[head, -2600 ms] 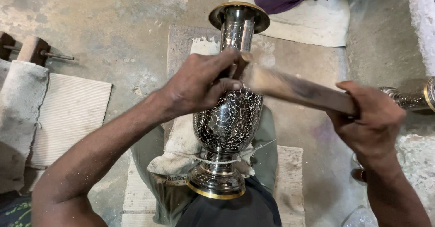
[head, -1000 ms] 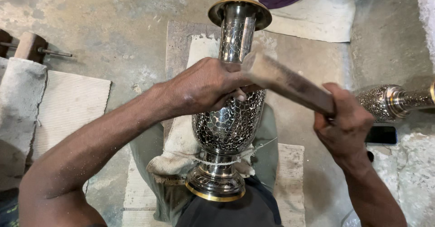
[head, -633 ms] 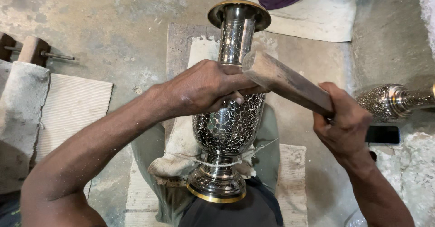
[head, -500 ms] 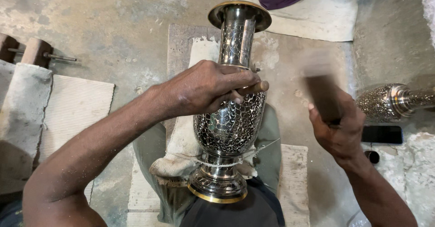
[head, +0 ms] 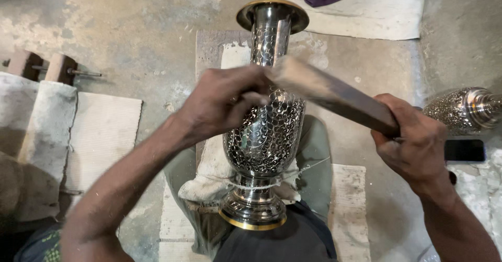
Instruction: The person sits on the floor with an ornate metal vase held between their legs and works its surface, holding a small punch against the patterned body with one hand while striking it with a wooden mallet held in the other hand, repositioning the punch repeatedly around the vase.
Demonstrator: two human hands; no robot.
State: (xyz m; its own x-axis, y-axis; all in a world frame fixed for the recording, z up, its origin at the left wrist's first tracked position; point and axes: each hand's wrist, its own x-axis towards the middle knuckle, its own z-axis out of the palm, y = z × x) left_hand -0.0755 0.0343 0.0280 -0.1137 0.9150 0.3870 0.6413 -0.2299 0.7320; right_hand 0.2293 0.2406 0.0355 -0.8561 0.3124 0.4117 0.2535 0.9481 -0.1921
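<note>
The engraved metal vase (head: 265,136) lies lengthwise on the concrete floor (head: 120,27), its base nearest the person and its gold-rimmed mouth pointing away. Its body is silver with a dense scrolled pattern; the neck is narrow. The left hand (head: 222,102) is closed over the vase shoulder. The right hand (head: 410,147), right of the vase, grips a wooden mallet (head: 329,92) whose head sits at the neck. Open floor lies left of the vase; a second vase (head: 463,110) and a dark phone (head: 465,150) crowd the right.

One dark, flat rectangular phone screen (head: 465,150) — floor, far right.
</note>
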